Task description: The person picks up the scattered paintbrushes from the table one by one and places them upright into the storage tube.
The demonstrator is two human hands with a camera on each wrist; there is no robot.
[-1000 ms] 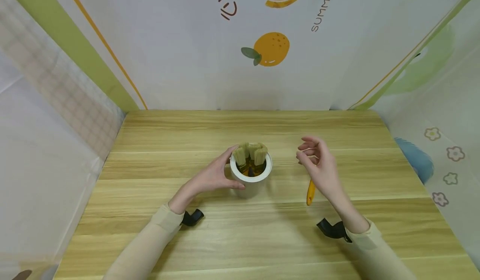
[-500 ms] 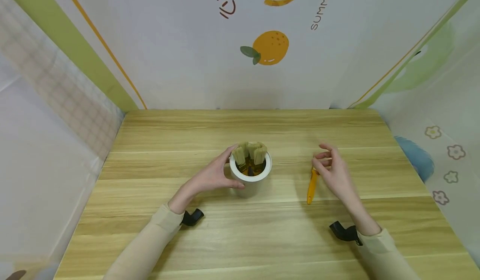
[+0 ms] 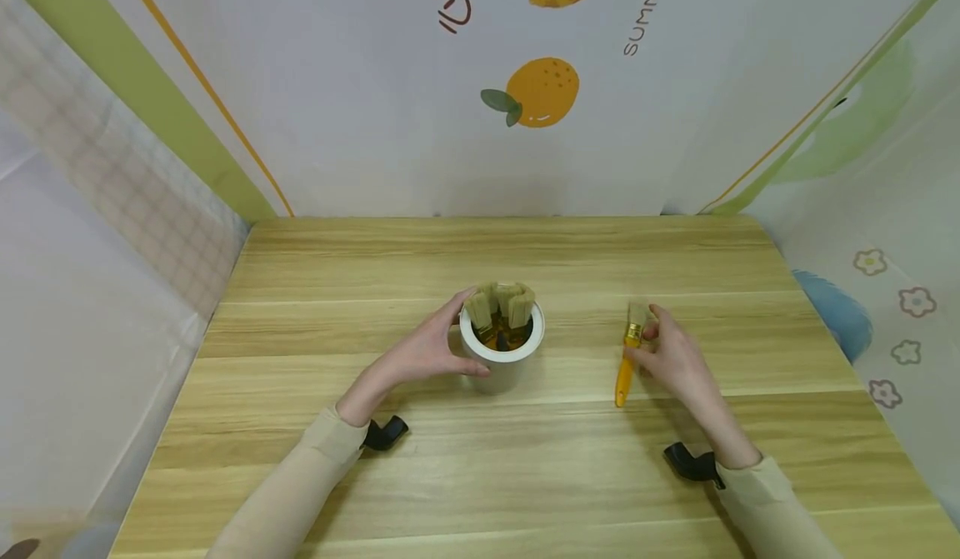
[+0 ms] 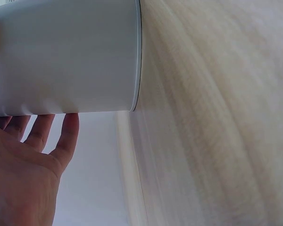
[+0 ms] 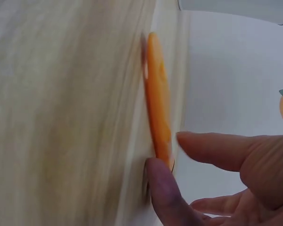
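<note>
My left hand [image 3: 431, 349] grips a white cylindrical pot [image 3: 491, 380] from its left side, thumb in front and fingers behind. In the left wrist view its fingertips [image 4: 70, 123] press on the pot's smooth wall [image 4: 70, 56]. Several paintbrushes [image 3: 517, 307] stand in the pot with their pale bristles up. A loose paintbrush [image 3: 624, 380] with an orange handle and gold ferrule lies on the table, bristles away from me. My right hand [image 3: 671, 359] reaches round it near the ferrule. In the right wrist view the thumb [image 5: 212, 146] and index finger straddle the handle [image 5: 158, 94], with a gap at the thumb.
The wooden table [image 3: 510, 476] carries the pot at the middle and the loose brush to its right. A white curtain [image 3: 375, 109] with orange prints rises behind the far edge. Black wrist mounts [image 3: 386, 433] jut from both sleeves.
My right hand has moved right and down from above the loose paintbrush, coming beside its ferrule, so its bristles now show. The left hand and pot have stayed put.
</note>
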